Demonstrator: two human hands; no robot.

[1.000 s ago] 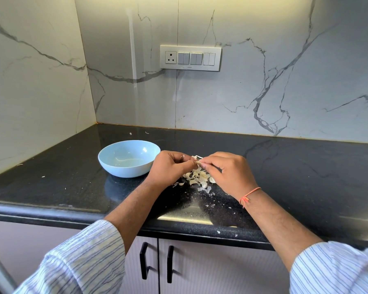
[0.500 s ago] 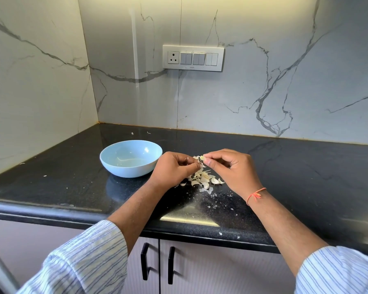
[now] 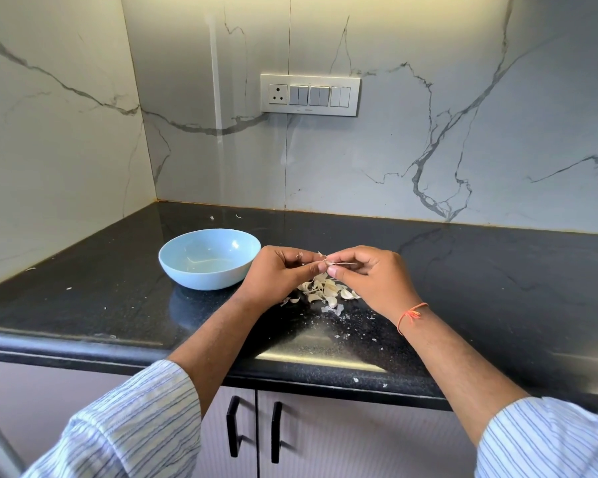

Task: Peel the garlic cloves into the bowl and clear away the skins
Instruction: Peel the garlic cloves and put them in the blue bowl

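Observation:
A light blue bowl [image 3: 187, 257] stands on the black counter, left of my hands, and looks empty. My left hand [image 3: 277, 277] and my right hand [image 3: 370, 281] meet just above a heap of garlic cloves and skins [image 3: 327, 290]. Both pinch one garlic clove [image 3: 328, 263] between their fingertips. A thin strip of skin sticks out to the right from the clove, across my right fingers. The clove itself is mostly hidden by my fingers.
Small flakes of skin [image 3: 342, 317] lie scattered on the black counter [image 3: 497, 288] in front of the heap and near its front edge. Marble walls close the back and left. A switch panel [image 3: 309, 94] sits on the back wall. Cabinet doors with black handles [image 3: 254, 431] are below.
My hands have stayed together over the heap, with the fingers working at the clove. A thin strip of skin now stands out from it toward the right.

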